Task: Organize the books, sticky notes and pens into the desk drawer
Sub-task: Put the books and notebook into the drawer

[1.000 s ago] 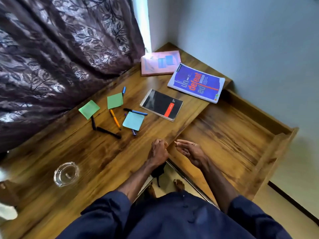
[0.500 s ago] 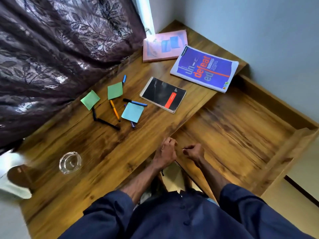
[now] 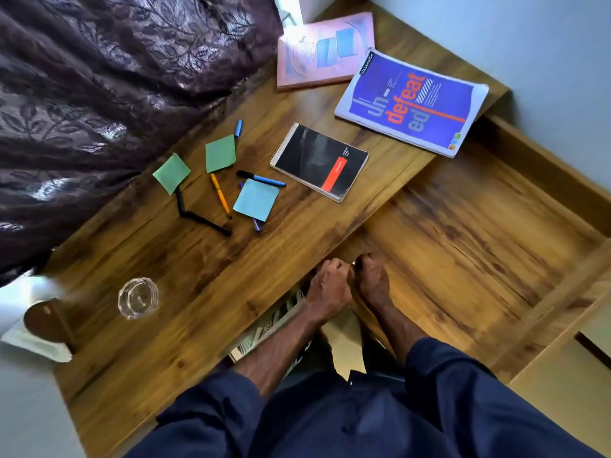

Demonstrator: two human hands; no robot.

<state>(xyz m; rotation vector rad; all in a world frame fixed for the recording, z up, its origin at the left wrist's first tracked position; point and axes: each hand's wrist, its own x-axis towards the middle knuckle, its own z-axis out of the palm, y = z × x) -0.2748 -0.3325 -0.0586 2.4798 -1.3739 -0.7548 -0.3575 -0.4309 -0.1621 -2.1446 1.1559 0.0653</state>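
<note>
The wooden drawer (image 3: 479,246) stands pulled out to the right of the desk top (image 3: 198,292), with nothing in it. On the desk lie a pink book (image 3: 325,51), a blue book (image 3: 410,100) and a black spiral notepad (image 3: 317,160). Left of them are two green sticky notes (image 3: 171,173) (image 3: 220,153), a blue sticky note (image 3: 256,200), and several pens, among them an orange pen (image 3: 221,195) and a blue marker (image 3: 261,178). My left hand (image 3: 330,285) and my right hand (image 3: 373,282) are curled side by side at the drawer's near left corner.
A glass ashtray (image 3: 138,297) sits on the desk's near left part. A dark patterned curtain (image 3: 115,77) hangs along the desk's far side. A brown round object (image 3: 46,320) lies at the left end. The wall (image 3: 529,34) borders the drawer on the right.
My right hand's fingers have curled in from straight, and both hands now sit closer together at the drawer's corner. The view has tilted further down over the desk.
</note>
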